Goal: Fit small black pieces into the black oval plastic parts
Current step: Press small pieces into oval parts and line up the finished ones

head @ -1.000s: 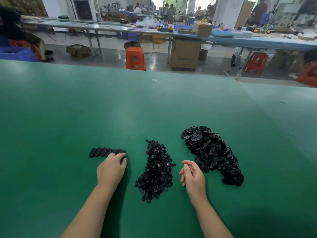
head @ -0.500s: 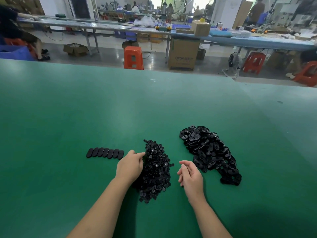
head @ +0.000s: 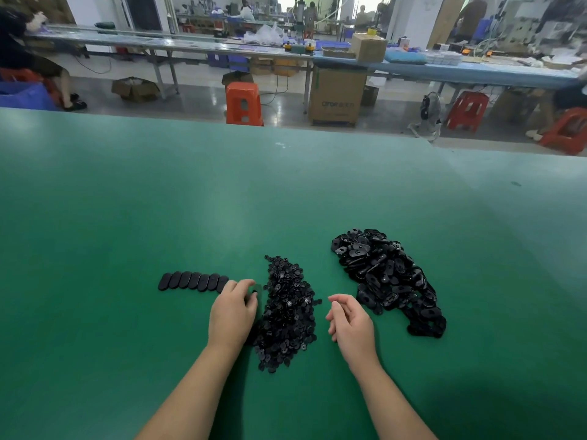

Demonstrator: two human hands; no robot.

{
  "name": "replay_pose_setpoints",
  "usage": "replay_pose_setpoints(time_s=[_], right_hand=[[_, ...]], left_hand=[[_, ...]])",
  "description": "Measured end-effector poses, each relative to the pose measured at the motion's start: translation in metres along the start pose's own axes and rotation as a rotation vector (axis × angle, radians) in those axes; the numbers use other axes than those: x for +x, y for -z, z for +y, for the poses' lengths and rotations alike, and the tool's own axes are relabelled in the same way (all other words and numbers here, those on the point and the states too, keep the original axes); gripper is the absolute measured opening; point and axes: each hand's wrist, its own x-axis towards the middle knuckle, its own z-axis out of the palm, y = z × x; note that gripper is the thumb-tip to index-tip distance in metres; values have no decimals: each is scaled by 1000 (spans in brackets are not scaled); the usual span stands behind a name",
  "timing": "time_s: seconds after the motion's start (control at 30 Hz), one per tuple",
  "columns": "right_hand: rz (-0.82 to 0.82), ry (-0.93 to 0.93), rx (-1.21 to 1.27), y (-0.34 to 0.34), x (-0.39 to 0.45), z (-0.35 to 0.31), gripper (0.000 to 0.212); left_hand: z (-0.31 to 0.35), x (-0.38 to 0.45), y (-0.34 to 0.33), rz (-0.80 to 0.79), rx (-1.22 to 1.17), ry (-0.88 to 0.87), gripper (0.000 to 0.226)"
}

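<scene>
Green matting covers the whole worktop (head: 158,201), and against it I note three groups of black stock. Largest is the heap of oval plastic parts (head: 387,281), lying well right of centre. Next is the heap of small pieces (head: 290,309), between the two hands. Smallest is the row of ovals (head: 193,281), laid overlapping, just left of the left hand.

The left hand (head: 233,312) rests at the left edge of the small-piece heap. Its fingers (head: 243,285) are curled, and a dark item sits at the fingertips; I judge it a pinch on an oval part, though its outline merges with the heap behind it and I cannot confirm that. The right hand (head: 349,322) hovers between the two heaps, fingers loosely curled, holding nothing that I can see.

Risks as I assess them:
- Black on black: a pick from either heap may bring up two pieces stuck together, or none.
- The left wrist lies against the small-piece heap; a sideways sweep would scatter pieces toward the row and mix unfitted stock with it.
- The row overlaps loosely; a knock from the left hand would disturb it.
- A small piece pressed in askew could seat badly or spring out.
</scene>
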Motion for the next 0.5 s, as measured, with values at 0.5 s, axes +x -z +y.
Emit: replay_pose_setpoints(time_s=[0.5], right_hand=[[148, 72, -1029, 55, 32, -6, 38]], left_hand=[[5, -4, 5, -25, 90, -35, 7]])
